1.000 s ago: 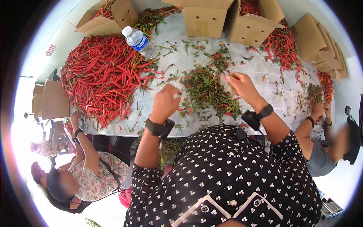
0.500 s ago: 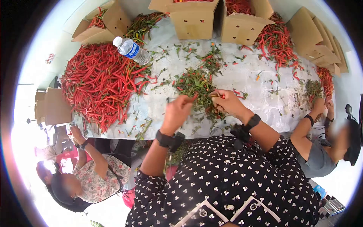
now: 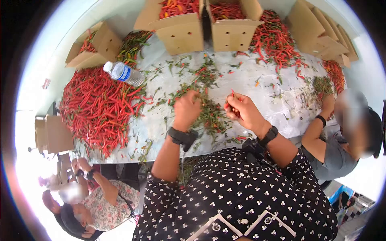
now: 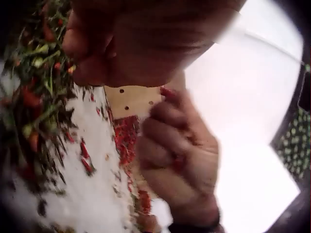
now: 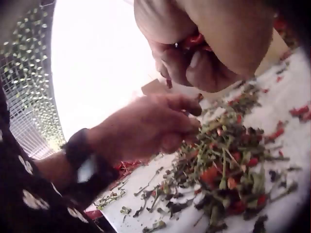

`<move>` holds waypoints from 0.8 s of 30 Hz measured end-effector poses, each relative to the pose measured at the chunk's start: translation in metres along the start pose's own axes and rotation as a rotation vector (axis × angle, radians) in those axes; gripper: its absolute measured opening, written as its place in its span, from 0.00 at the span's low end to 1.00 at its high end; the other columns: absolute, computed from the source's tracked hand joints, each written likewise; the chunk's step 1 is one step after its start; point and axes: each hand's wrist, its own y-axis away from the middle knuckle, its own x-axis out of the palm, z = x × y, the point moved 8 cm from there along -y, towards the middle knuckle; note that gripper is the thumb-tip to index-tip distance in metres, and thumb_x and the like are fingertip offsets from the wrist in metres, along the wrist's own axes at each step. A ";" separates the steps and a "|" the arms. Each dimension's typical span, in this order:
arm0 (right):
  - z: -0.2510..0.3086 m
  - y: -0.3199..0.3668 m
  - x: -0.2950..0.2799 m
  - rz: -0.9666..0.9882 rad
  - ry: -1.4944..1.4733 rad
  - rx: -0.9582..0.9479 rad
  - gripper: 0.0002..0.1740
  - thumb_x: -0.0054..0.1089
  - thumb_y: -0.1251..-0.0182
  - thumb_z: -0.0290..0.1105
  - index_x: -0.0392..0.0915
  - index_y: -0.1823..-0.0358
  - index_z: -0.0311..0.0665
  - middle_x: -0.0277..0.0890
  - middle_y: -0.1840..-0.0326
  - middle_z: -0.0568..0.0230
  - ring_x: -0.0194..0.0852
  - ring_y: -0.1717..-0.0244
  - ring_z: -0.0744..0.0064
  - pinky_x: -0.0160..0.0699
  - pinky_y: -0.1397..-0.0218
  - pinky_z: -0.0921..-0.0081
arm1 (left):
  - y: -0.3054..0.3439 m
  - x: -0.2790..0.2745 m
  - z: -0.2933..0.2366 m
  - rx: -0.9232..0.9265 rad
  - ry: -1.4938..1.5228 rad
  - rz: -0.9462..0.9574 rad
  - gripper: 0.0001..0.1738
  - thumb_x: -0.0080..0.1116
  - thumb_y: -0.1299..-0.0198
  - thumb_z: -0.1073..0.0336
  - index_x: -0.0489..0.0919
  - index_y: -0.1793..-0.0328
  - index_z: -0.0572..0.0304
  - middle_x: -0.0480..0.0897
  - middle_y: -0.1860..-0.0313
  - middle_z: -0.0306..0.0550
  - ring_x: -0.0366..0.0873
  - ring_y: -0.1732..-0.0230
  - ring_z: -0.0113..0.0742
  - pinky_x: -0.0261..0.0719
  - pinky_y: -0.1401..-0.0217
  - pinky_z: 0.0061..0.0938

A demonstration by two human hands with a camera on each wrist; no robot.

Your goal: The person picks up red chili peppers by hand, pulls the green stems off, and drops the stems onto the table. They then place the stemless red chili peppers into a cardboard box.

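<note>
My right hand (image 3: 245,110) is raised at the right side of a strip of green stems and bits of chili (image 3: 213,116). Its curled fingers hold several red chilies (image 5: 194,41), and one slim red chili (image 3: 233,93) pokes up at the thumb. Over the strip's left part hangs my left hand (image 3: 187,110), blurred, fingers curled in. In the left wrist view no thing shows between its thumb (image 4: 90,73) and fingers. The right wrist view has the left hand (image 5: 155,121) just beyond the right one, close over the stems.
A large heap of red chilies (image 3: 96,116) lies left, with a water bottle (image 3: 126,74) on its far edge. Chili-filled cartons (image 3: 181,36) line the back. One person (image 3: 325,152) works at right, another (image 3: 100,201) at left.
My left hand has shifted down to the stems after coming close to the right. The right hand has moved toward me, then slightly right. The head view has tilted, bringing the cartons lower.
</note>
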 end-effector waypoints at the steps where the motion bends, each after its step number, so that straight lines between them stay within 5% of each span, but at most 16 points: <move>1: -0.002 0.000 -0.012 -0.040 -0.151 0.032 0.07 0.51 0.36 0.33 0.71 0.67 0.37 0.68 0.75 0.68 0.63 0.78 0.79 0.58 0.78 0.83 | -0.014 -0.003 0.000 0.006 -0.080 0.018 0.11 0.55 0.52 0.63 0.79 0.63 0.57 0.80 0.73 0.53 0.78 0.71 0.51 0.75 0.65 0.38; 3: -0.011 -0.003 -0.035 -0.109 -0.458 0.084 0.10 0.47 0.35 0.36 0.72 0.66 0.37 0.74 0.69 0.61 0.72 0.70 0.69 0.64 0.76 0.81 | -0.049 0.004 0.004 0.086 -0.104 0.062 0.14 0.56 0.51 0.60 0.78 0.59 0.56 0.79 0.65 0.53 0.77 0.63 0.50 0.74 0.60 0.40; 4: -0.016 -0.006 -0.045 0.034 -0.577 0.084 0.12 0.44 0.35 0.38 0.73 0.62 0.37 0.76 0.59 0.55 0.75 0.57 0.60 0.72 0.69 0.76 | -0.066 0.011 0.005 0.144 -0.137 0.093 0.18 0.57 0.51 0.58 0.78 0.54 0.54 0.79 0.56 0.53 0.76 0.56 0.50 0.73 0.54 0.42; 5: -0.011 -0.002 -0.049 0.018 -0.577 0.069 0.12 0.44 0.35 0.38 0.73 0.62 0.37 0.76 0.59 0.55 0.75 0.57 0.60 0.72 0.69 0.76 | -0.081 0.020 0.011 0.161 -0.129 0.103 0.18 0.57 0.51 0.58 0.78 0.54 0.54 0.79 0.56 0.53 0.76 0.56 0.50 0.73 0.54 0.42; 7: -0.007 0.003 -0.052 -0.044 -0.684 0.100 0.16 0.42 0.35 0.38 0.73 0.57 0.35 0.75 0.53 0.52 0.73 0.49 0.54 0.77 0.58 0.71 | -0.106 0.046 0.019 0.347 -0.364 0.083 0.23 0.57 0.50 0.55 0.75 0.46 0.51 0.68 0.39 0.51 0.67 0.42 0.52 0.66 0.44 0.49; 8: -0.007 0.002 -0.058 0.025 -0.713 0.076 0.20 0.40 0.35 0.40 0.71 0.51 0.33 0.73 0.49 0.48 0.69 0.44 0.50 0.74 0.48 0.62 | -0.116 0.067 0.038 0.264 -0.283 0.184 0.27 0.58 0.50 0.50 0.73 0.43 0.47 0.63 0.35 0.48 0.56 0.34 0.57 0.59 0.40 0.60; 14: 0.003 0.009 -0.065 -0.030 -0.742 0.044 0.25 0.36 0.32 0.46 0.65 0.45 0.31 0.71 0.47 0.47 0.68 0.44 0.49 0.70 0.46 0.55 | -0.038 0.093 -0.031 0.309 -0.462 0.543 0.31 0.61 0.58 0.42 0.75 0.47 0.46 0.60 0.33 0.50 0.48 0.31 0.62 0.49 0.43 0.72; 21: -0.001 -0.003 -0.061 0.050 -0.746 0.080 0.29 0.31 0.30 0.50 0.65 0.43 0.33 0.70 0.46 0.46 0.65 0.41 0.49 0.69 0.46 0.52 | 0.050 0.067 -0.035 0.423 -0.492 0.389 0.30 0.66 0.63 0.49 0.75 0.51 0.50 0.64 0.40 0.50 0.51 0.31 0.52 0.57 0.45 0.65; 24: 0.000 -0.007 -0.054 0.039 -0.719 0.116 0.28 0.33 0.30 0.49 0.65 0.44 0.32 0.71 0.48 0.46 0.67 0.43 0.49 0.69 0.46 0.52 | 0.074 0.041 -0.019 0.325 -0.398 0.373 0.24 0.62 0.63 0.61 0.75 0.55 0.55 0.67 0.49 0.50 0.60 0.38 0.52 0.63 0.47 0.54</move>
